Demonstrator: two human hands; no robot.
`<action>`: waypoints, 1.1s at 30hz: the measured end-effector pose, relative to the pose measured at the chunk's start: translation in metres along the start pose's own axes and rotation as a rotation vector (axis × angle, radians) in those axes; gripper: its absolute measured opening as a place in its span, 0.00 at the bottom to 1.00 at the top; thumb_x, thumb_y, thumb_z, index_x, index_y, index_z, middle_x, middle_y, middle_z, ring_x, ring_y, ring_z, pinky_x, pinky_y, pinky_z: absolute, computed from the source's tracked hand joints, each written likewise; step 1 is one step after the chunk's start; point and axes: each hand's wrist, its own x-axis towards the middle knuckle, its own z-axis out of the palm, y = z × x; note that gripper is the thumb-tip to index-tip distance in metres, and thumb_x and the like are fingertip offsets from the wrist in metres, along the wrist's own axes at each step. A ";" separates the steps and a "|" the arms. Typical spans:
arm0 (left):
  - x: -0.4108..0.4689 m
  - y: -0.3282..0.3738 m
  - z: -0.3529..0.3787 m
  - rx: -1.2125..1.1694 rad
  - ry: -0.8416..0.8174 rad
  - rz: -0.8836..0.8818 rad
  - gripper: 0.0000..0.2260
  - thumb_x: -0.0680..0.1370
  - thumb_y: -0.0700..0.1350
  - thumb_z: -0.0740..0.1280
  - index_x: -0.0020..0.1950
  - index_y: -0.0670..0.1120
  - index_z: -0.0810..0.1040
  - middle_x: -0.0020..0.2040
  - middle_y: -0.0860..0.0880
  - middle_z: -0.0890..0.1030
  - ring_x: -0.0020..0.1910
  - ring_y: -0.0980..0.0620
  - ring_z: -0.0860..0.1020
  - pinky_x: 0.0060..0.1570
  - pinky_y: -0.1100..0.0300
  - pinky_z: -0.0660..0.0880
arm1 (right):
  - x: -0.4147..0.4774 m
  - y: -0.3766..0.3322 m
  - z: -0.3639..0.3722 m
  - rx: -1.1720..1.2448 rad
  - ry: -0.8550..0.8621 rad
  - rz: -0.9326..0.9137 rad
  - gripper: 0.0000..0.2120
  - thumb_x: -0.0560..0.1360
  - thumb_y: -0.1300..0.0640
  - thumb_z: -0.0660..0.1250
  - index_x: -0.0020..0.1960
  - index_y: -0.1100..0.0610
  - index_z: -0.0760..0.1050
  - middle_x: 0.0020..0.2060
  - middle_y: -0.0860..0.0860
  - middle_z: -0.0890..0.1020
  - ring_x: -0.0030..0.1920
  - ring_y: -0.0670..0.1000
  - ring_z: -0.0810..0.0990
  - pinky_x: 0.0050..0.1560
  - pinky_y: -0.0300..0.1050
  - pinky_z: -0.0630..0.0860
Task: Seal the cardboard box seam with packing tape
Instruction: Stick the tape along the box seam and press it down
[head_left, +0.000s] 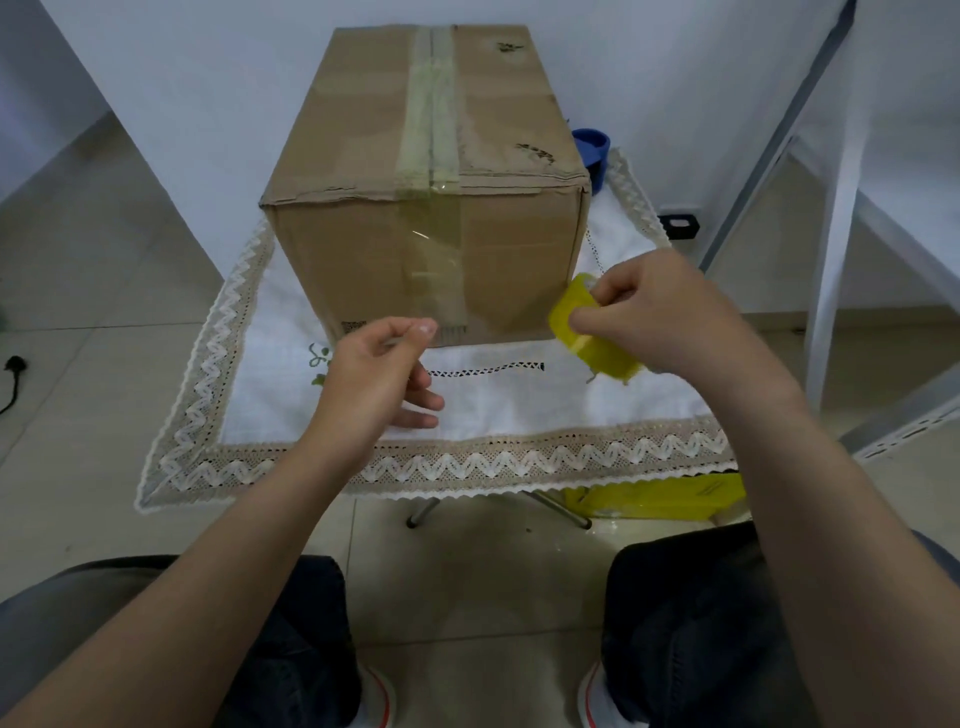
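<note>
Knees (291, 634) in dark trousers are sitting nearest, and beyond them both hands are working over the cloth-covered table (467, 462). The right hand (660, 317) is gripping the yellow tape roll (592, 338) toward the table's right edge, just beside the lower front right corner of the cardboard box (363, 249), with its fingers curling round the roll's rim. The left hand (379, 374) is hovering over the table's middle, thumb and forefinger pinching together. Whether a clear tape end is lying between them, I cannot tell. The box is standing toward the far edge, with a tape strip (434, 130) running along its top seam and down the front face. The roll is probably handling as light and stiff, best taken by its rim. Loose tape is likely behaving as limp and sticky, so pinching its very end and keeping it taut seems wise.
</note>
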 end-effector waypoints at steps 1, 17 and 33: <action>0.002 0.000 0.003 -0.003 0.012 -0.001 0.06 0.83 0.49 0.67 0.54 0.50 0.82 0.24 0.55 0.75 0.26 0.52 0.81 0.29 0.54 0.83 | 0.004 0.007 0.001 -0.078 0.084 0.000 0.11 0.71 0.51 0.72 0.41 0.60 0.81 0.30 0.52 0.77 0.35 0.55 0.76 0.50 0.51 0.74; 0.015 -0.007 0.008 0.058 0.053 0.038 0.05 0.83 0.47 0.67 0.49 0.50 0.81 0.24 0.54 0.75 0.26 0.55 0.81 0.30 0.60 0.81 | 0.037 0.053 0.035 -0.401 0.233 -0.037 0.07 0.76 0.49 0.72 0.52 0.47 0.86 0.47 0.51 0.85 0.58 0.59 0.77 0.62 0.56 0.63; 0.023 -0.011 -0.001 0.075 0.015 0.106 0.05 0.83 0.46 0.68 0.49 0.47 0.82 0.27 0.52 0.75 0.23 0.55 0.75 0.27 0.63 0.76 | 0.065 -0.077 0.025 -0.090 0.403 -0.726 0.15 0.80 0.42 0.68 0.61 0.47 0.85 0.62 0.46 0.83 0.64 0.56 0.74 0.65 0.52 0.72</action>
